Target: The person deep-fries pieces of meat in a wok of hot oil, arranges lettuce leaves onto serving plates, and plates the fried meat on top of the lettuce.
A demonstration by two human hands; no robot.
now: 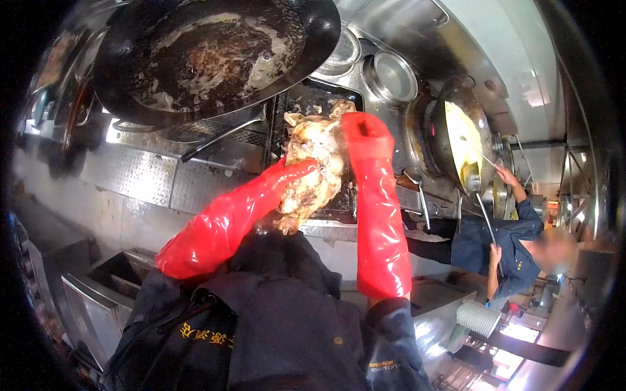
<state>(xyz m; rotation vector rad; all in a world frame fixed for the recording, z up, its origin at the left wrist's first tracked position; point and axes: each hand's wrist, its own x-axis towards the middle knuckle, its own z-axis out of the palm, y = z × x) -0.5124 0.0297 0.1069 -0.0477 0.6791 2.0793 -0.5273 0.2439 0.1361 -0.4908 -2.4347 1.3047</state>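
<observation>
A large, pale brown piece of meat (312,169) with a ragged surface is held up in front of my body, over a black tray (277,130). My left hand (298,172), in a long red rubber glove, grips it from the left side with the thumb or a finger laid across its face. My right hand (366,133), in a matching glove, is closed in a fist at the meat's upper right edge. The fingers of the right hand are partly hidden, but they appear to clasp that edge. Small scraps lie in the tray.
A big dark wok (215,107) with oily residue is at the upper left, a ladle (222,140) below it. Metal pots (393,77) stand behind the tray. On the right, a co-worker (495,251) holds long-handled tools at another wok (450,156) with yellow contents.
</observation>
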